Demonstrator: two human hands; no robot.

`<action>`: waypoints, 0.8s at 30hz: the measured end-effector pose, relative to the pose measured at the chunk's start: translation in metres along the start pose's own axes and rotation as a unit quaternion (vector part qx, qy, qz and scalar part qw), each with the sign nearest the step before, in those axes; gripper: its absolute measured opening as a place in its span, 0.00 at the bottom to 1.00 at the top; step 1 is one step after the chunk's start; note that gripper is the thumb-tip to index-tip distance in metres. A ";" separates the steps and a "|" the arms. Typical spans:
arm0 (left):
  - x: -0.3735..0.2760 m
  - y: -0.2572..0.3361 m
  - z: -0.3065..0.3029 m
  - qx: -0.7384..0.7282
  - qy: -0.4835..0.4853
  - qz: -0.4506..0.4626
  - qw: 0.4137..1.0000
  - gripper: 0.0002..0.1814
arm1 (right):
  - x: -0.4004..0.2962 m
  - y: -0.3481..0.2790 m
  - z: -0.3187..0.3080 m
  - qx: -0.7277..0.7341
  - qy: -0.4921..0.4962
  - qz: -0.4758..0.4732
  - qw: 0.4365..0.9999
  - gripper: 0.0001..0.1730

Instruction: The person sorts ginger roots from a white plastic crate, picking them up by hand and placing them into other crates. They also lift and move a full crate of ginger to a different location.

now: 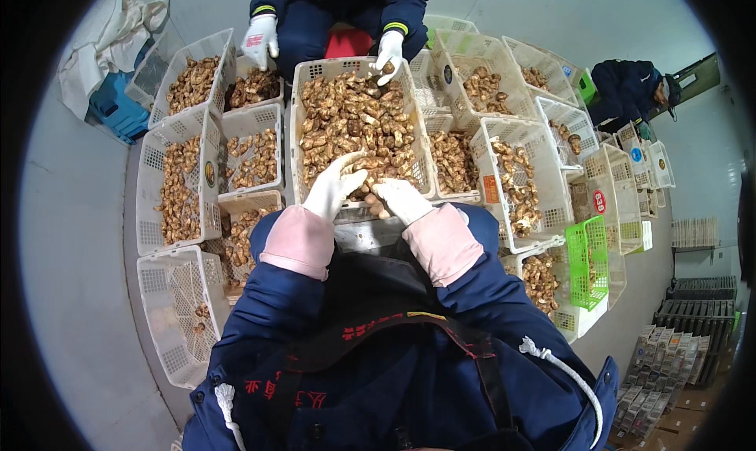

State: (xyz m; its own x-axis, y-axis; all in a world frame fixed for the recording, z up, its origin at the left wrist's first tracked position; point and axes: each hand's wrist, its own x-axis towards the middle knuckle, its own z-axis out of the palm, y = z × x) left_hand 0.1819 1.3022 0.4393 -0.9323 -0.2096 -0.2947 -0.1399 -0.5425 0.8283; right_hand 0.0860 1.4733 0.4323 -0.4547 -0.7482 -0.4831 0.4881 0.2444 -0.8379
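Note:
Before me stands a white perforated plastic crate (301, 173) heaped with brown, pale-stemmed mushrooms (354, 114), which look like matsutake. Above its near edge my left hand (332, 186), in a white glove, curves its fingers and thumb around a mushroom (361, 166). My right hand (406, 199), gloved too, is close beside it. Its fingers hold a few mushrooms (375, 205) over the crate's near rim; the glove partly hides them. Pink cuffs cover both my wrists.
Opposite me, a co-worker's gloved hand (390, 58) holds a mushroom; the other glove (260, 41) is over a side crate. Crates of mushrooms flank me left (204, 197) and right (496, 185). A green basket (582, 268) stands right. Another person (626, 91) bends farther off.

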 end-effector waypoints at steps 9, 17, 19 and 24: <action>-0.015 -0.005 0.010 -0.039 -0.075 0.007 0.996 0.33 | -0.016 -0.001 0.002 0.120 0.013 0.030 0.992 0.18; -0.008 -0.010 0.001 -0.038 -0.072 0.048 0.996 0.38 | -0.022 -0.004 -0.006 0.119 -0.018 -0.031 0.992 0.18; -0.018 -0.003 0.011 -0.035 -0.110 0.036 0.993 0.38 | -0.033 -0.013 0.005 0.137 -0.016 -0.028 0.990 0.18; -0.010 -0.009 0.003 -0.043 -0.094 0.037 0.994 0.38 | -0.035 -0.007 0.008 0.085 0.029 -0.026 0.996 0.19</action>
State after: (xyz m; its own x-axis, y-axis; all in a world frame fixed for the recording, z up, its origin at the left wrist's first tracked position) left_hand 0.1911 1.3114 0.4359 -0.9861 -0.1000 -0.1325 -0.0463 -0.6006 0.7982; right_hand 0.1045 1.4934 0.4567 -0.5223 -0.7188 -0.4589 0.5800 0.0950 -0.8090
